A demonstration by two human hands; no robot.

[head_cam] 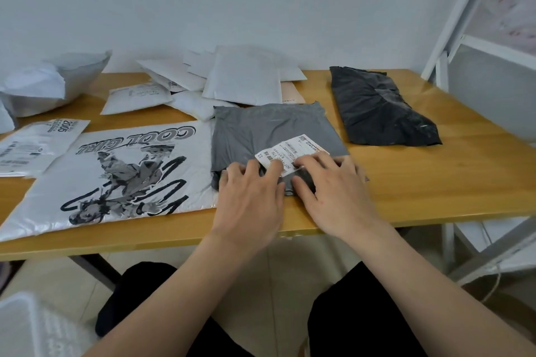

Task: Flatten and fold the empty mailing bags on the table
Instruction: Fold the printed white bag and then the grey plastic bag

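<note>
Pale wall is filling the background, and below it a wooden table (435, 182) is carrying the mailing bags I am watching. I am taking the grey bag (269, 130) as my landmark: it is lying flat near the table's front edge, with a white shipping label (290, 151) stuck on its near part. My left hand (252, 197) is resting on the near left corner of the grey bag, fingers spread and lying flat, fingertips reaching the label. My right hand (333, 191) is pressing on the near right part of the same bag, fingers straight and splayed, the index tip touching the label's edge. Neither hand is pinching anything that I can see. Left of the grey bag, touching its side, a large white bag printed with a cartoon figure (116, 180) is lying flat. Further left of that, a white bag with barcodes (34, 145) is lying, and a crumpled grey-white bag (55, 81) is sitting at the far left. Behind the grey bag a loose pile of white envelopes (232, 78) is overlapping. Right of the grey bag, apart from it, a black bag (377, 107) is lying folded lengthwise. Beyond the table's right end a white metal frame (464, 9) is standing.
</note>
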